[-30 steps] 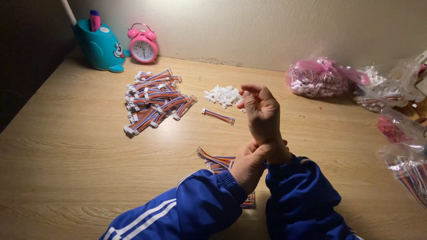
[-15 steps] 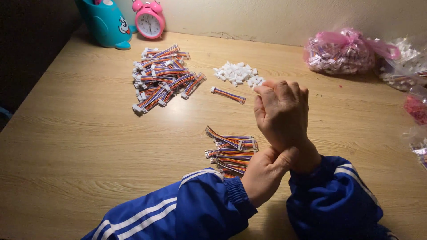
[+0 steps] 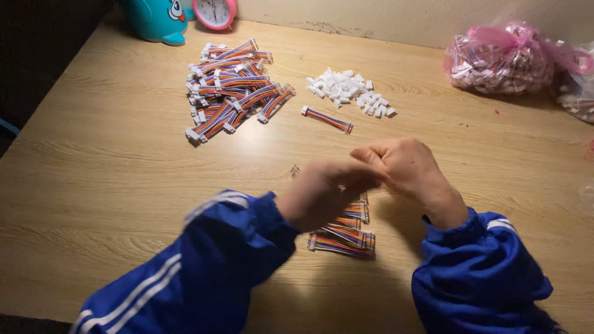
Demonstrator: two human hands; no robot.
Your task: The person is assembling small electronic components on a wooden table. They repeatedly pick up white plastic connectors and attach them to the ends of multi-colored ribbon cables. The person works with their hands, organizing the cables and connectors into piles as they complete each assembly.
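Head view: a wooden worktop [image 3: 93, 161] is being filled from edge to edge, and both blue sleeves are being held over its near edge. Toward the far right corner, a pink bag of small parts [image 3: 498, 59] is lying. Toward the far left corner, a big heap of finished ribbon cables [image 3: 232, 86] is resting, with a pile of white connector housings [image 3: 349, 91] beside it and a single ribbon cable [image 3: 327, 119] lying just in front. Near the front edge, a small stack of ribbon cables [image 3: 346, 235] is being partly covered by the hands. The left hand [image 3: 318, 195] and right hand [image 3: 408, 170] are being brought together above it, fingers curled and pinched; what is being gripped cannot be told. These cables are judged light, limp and easily kinked, best taken by the stiff ends.
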